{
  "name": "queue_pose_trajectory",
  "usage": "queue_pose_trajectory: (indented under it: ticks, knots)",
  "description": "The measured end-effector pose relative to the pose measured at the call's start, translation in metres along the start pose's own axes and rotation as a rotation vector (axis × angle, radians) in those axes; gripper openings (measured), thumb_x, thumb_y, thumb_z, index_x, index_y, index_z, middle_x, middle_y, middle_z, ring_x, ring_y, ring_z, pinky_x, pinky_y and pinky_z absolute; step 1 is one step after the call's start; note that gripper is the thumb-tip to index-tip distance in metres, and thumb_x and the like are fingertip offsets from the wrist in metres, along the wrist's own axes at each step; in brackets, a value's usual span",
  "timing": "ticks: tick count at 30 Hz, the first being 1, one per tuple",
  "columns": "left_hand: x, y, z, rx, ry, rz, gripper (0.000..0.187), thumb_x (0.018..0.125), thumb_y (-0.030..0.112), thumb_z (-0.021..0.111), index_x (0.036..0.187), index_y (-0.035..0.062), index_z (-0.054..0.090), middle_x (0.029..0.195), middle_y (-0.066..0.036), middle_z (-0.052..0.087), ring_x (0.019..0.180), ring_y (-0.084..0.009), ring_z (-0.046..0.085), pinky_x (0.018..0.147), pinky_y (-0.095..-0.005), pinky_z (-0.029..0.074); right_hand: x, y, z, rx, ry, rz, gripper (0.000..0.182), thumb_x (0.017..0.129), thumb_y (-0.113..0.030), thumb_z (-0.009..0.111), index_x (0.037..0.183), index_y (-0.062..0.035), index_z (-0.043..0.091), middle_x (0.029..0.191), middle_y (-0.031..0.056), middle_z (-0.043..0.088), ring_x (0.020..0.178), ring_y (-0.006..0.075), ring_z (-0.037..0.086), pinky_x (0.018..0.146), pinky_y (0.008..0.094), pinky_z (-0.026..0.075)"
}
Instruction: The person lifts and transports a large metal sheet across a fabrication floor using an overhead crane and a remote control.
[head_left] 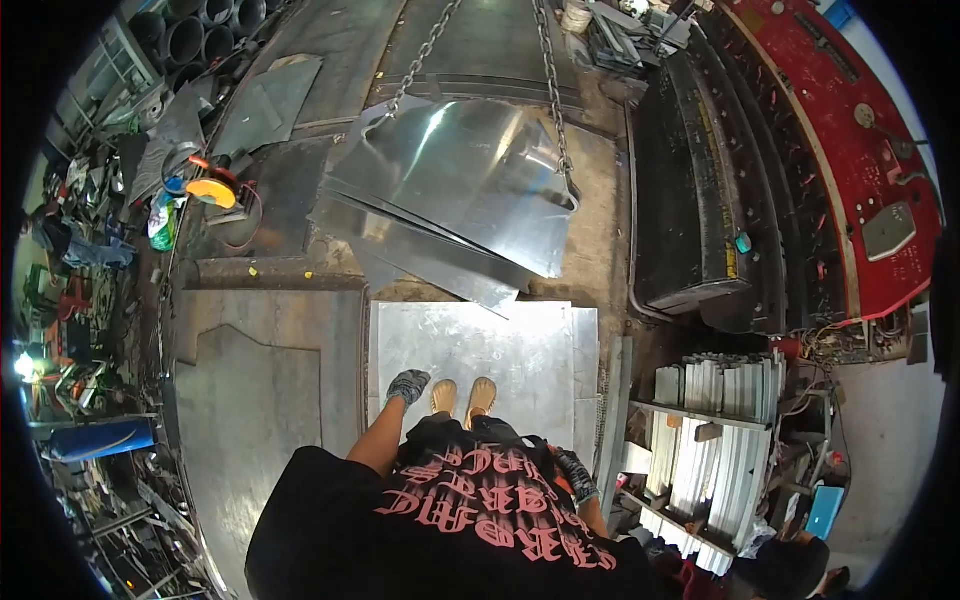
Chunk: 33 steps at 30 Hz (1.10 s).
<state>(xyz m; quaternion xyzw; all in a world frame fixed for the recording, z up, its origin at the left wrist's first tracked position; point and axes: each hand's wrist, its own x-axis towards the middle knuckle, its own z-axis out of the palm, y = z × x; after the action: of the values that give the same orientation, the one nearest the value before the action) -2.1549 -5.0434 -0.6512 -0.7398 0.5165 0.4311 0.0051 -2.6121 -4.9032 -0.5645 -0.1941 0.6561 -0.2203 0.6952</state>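
Note:
My left hand point(408, 385), in a grey knit glove, hangs over a flat metal sheet point(470, 340) beside my feet. Its fingers look loosely bent, with nothing visible in them. Close to my body on the right, my gloved right hand point(577, 474) is curled around an orange object point(562, 486), mostly hidden by the hand and my black shirt. Ahead of me, shiny sheet metal pieces point(470, 180) lie overlapped and tilted. A left chain point(425, 50) and a right chain point(552, 90) run down to hooks or clamps at their edges.
A large red machine point(880, 170) with a dark bed stands at the right. Below it, a rack holds pale metal bars point(715, 430). Dark steel plates point(250, 400) lie at left, near an orange-yellow tool point(212, 191). Clutter and a blue cylinder point(100, 438) line the left edge.

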Motion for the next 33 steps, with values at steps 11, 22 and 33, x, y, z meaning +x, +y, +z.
queue_pose_trajectory:
  ticks: [11,22,33]
  knots:
    - [0.022,-0.021,0.003,0.051,0.045,-0.012,0.054,0.092,0.047,0.038,0.116,0.0049,0.061,0.123,-0.019,0.057,0.118,-0.0332,0.051,0.101,-0.0405,0.039,0.044,0.013,-0.033,0.252,-0.130,-0.026,0.035,0.087,-0.025,0.065,0.117,-0.0092,0.057,0.108,0.0040,0.060,0.100,0.0174,0.057,0.089,0.0324,0.045]
    - [0.017,0.047,0.005,0.105,0.047,0.051,0.053,0.092,0.044,0.034,0.114,0.0054,0.062,0.121,-0.019,0.057,0.116,-0.0338,0.053,0.100,-0.0423,0.040,0.028,-0.016,-0.050,0.423,-0.121,-0.047,0.035,0.087,-0.023,0.063,0.118,-0.0082,0.056,0.110,0.0061,0.061,0.100,0.0195,0.058,0.087,0.0341,0.046]
    - [0.043,0.099,0.027,0.063,0.012,0.118,0.047,0.092,0.037,0.033,0.108,0.0050,0.063,0.120,-0.017,0.059,0.112,-0.0354,0.054,0.097,-0.0438,0.042,0.003,-0.036,-0.053,0.368,0.015,0.011,0.037,0.088,-0.029,0.063,0.118,-0.0087,0.059,0.097,-0.0007,0.063,0.089,0.0113,0.056,0.082,0.0275,0.045]
